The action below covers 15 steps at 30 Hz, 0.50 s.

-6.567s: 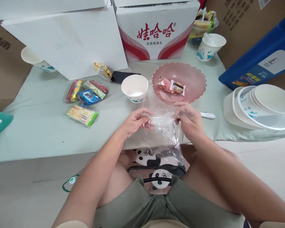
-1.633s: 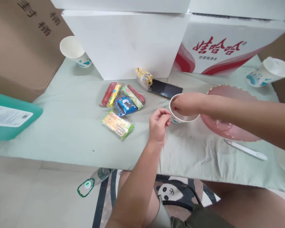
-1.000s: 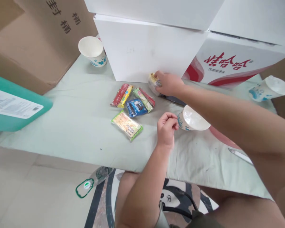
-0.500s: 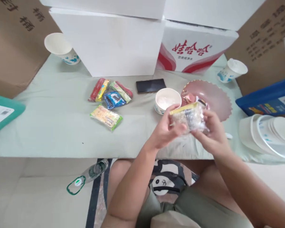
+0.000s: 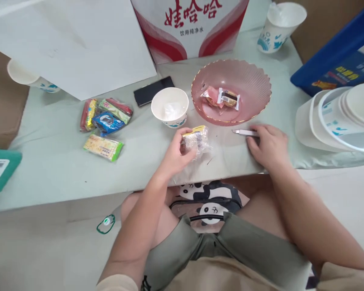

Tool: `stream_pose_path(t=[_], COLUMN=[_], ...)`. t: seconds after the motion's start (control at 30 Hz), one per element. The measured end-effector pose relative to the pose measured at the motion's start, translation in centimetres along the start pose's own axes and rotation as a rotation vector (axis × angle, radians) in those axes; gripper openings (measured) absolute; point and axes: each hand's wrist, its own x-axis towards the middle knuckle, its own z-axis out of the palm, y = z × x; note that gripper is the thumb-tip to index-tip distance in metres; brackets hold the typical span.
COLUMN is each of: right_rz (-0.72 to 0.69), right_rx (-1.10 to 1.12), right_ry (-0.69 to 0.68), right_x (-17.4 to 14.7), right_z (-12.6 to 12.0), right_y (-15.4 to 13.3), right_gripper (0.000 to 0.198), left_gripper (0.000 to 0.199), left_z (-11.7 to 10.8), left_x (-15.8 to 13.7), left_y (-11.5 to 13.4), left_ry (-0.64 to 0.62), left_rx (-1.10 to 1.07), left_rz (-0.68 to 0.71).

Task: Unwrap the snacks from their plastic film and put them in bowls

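Note:
My left hand (image 5: 177,155) is closed on a clear, crinkly snack packet (image 5: 197,141) with a yellow edge, near the front of the table. My right hand (image 5: 269,147) rests on the cloth with its fingers on the end of a slim white utility knife (image 5: 245,132), whose tip points left. Behind the packet stands a paper bowl (image 5: 170,106) with clear plastic inside. A pink scalloped bowl (image 5: 255,95) sits beyond the knife, with wrapped snacks (image 5: 226,98) in it.
To the left lie several snack packets (image 5: 107,121) and a green-ended packet (image 5: 103,147). A black phone (image 5: 151,91) lies by a white carton (image 5: 87,48). Paper cups (image 5: 279,30) and white tubs (image 5: 309,121) stand at the right, near a blue container (image 5: 336,52).
My right hand has left the snack packet and moved to the utility knife on the table. The left hand keeps the packet. The view has turned to the right.

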Motion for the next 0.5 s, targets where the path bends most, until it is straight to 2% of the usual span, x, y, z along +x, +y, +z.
stream_pose_path(t=[0.13, 0.23, 0.4, 0.5], right_rz=[0.017, 0.018, -0.110, -0.150], right_rx=[0.019, 0.211, 0.705, 0.777], right_ry=[-0.049, -0.064, -0.378, -0.447], right_x=[-0.8, -2.0, -2.7, -2.0], right_z=[-1.0, -1.6, -1.9, -1.8], right_y=[-0.4, -1.9, -5.5, -7.0], right_gripper=[0.033, 0.033, 0.029, 0.033], left_gripper=[0.058, 0.061, 0.068, 0.067], left_z=[0.0, 0.1, 0.5, 0.6], left_x=[0.1, 0.3, 0.3, 0.3], left_y=[0.1, -0.2, -0.4, -0.3], left_ry=[0.029, 0.016, -0.023, -0.062], left_rx=[-0.022, -0.016, 0.047, 0.103], left_rz=[-0.052, -0.035, -0.017, -0.004])
